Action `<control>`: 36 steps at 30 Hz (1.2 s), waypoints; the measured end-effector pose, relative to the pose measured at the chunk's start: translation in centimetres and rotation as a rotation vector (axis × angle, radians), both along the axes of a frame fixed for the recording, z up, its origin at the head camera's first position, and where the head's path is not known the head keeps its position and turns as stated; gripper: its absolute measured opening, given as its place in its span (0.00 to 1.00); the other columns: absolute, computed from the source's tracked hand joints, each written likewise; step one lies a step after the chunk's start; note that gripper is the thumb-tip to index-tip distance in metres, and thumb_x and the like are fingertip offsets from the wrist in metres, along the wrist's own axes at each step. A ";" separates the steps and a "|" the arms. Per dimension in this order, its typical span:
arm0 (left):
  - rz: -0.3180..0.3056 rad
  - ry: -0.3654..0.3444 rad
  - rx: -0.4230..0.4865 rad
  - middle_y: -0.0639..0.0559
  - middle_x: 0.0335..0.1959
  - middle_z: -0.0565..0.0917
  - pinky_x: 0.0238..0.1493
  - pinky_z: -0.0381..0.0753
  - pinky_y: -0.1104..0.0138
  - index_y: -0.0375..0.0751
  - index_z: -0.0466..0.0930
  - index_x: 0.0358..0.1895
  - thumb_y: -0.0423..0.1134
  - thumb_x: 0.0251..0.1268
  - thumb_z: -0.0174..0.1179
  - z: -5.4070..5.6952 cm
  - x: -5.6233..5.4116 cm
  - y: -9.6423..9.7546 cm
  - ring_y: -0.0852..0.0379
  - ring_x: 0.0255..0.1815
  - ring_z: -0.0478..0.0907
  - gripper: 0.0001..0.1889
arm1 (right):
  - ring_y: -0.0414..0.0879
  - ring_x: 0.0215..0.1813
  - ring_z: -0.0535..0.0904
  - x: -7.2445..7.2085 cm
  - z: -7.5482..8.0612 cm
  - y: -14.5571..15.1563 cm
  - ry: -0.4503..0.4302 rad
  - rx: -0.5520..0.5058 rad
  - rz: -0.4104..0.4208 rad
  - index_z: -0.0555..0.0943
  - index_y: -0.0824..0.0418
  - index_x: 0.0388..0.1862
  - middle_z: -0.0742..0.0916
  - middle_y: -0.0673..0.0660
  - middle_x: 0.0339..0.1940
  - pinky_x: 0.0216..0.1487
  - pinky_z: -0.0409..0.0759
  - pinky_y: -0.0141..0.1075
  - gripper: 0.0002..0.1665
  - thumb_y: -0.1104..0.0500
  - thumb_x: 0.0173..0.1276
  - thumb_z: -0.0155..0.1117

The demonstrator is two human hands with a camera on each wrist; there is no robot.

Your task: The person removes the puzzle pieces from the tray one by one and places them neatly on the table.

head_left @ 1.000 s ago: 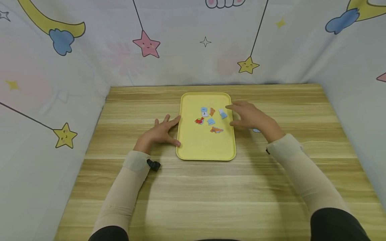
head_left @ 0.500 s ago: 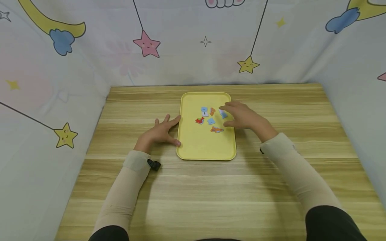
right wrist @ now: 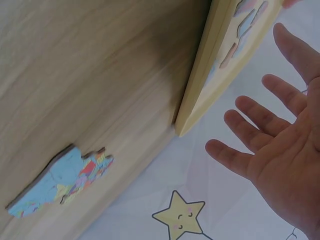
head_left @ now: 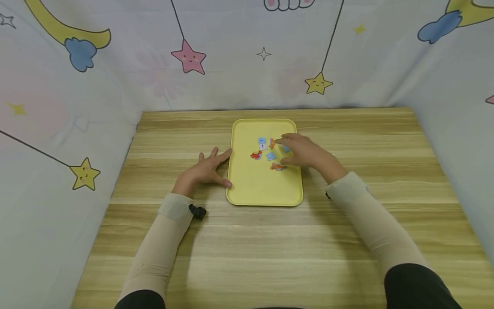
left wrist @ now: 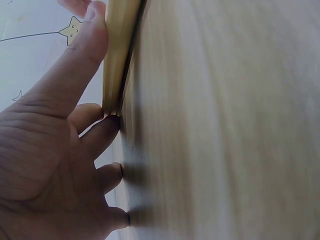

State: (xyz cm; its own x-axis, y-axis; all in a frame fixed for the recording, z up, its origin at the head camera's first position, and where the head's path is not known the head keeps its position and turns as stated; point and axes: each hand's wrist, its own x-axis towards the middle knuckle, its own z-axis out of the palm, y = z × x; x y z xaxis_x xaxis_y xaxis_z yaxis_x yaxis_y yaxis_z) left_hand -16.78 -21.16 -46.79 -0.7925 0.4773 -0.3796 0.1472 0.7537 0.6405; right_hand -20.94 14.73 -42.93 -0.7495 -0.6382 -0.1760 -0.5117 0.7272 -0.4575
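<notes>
Right hand has slid further left over the tray since the last two head shots; it was at the right rim, now its fingertips are above the orange piece and the right end of the long orange piece. I read that as reaching in among the pieces, none picked up yet. Grip: right fingers spread loose and wide, nothing held; my right wrist feed shows a gap to the tray, so I'd call it hovering. Left hand hasn't budged: fingers splayed wide, thumb and forefinger touching the tray's left rim, apparently steadying it, holding no piece. Tray lies flat on the table, pieces bunched in its upper half: red piece leftmost, middle blue piece near it, upper blue piece just above a white piece with a dark mark. Right blue piece is partly under the right fingers, so I can't see all of it. Also a colourful map-like thing on the table beyond the tray, seen only from the right wrist. Main nuisance, I judge: close neighbours, easy to nudge. Printed cloth behind.
</notes>
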 end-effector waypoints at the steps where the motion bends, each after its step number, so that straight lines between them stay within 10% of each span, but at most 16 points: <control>1: -0.004 0.001 0.001 0.49 0.88 0.44 0.77 0.15 0.36 0.53 0.42 0.88 0.57 0.51 0.81 0.0 0.0 0.0 0.43 0.87 0.22 0.67 | 0.68 0.81 0.61 0.0 -0.1 -0.2 0.003 -0.004 0.005 0.72 0.63 0.78 0.70 0.72 0.79 0.79 0.57 0.67 0.41 0.55 0.70 0.77; 36: -0.004 0.010 -0.003 0.48 0.88 0.45 0.76 0.15 0.35 0.51 0.42 0.88 0.56 0.52 0.82 0.1 0.0 0.2 0.42 0.87 0.23 0.67 | 0.65 0.83 0.59 -0.6 -1.8 -4.2 -0.033 0.013 0.057 0.69 0.61 0.81 0.66 0.68 0.83 0.80 0.58 0.63 0.40 0.51 0.76 0.69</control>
